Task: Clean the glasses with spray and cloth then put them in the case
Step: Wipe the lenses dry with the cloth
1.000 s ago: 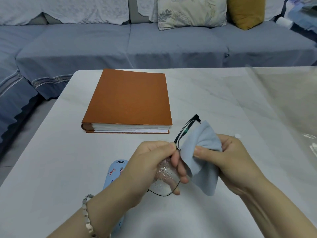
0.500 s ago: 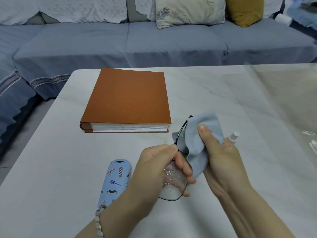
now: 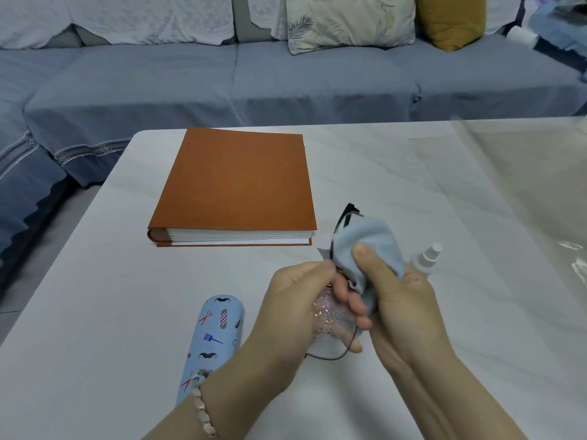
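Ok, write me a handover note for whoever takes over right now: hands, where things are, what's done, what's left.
Left hand grips the glasses above the table.
Right hand pinches the blue cloth around the far lens.
Spray bottle stands on the table behind the right hand; the patterned case lies closed beside the left forearm.
Done: sprayed, it seems, as droplets cover the near lens.
Left: wipe both lenses dry, open the case, put the glasses in.

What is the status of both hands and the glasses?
Left hand grips glasses at near lens. Right hand pinches cloth over far lens. Case lies closed beside left wrist; spray bottle behind right hand.
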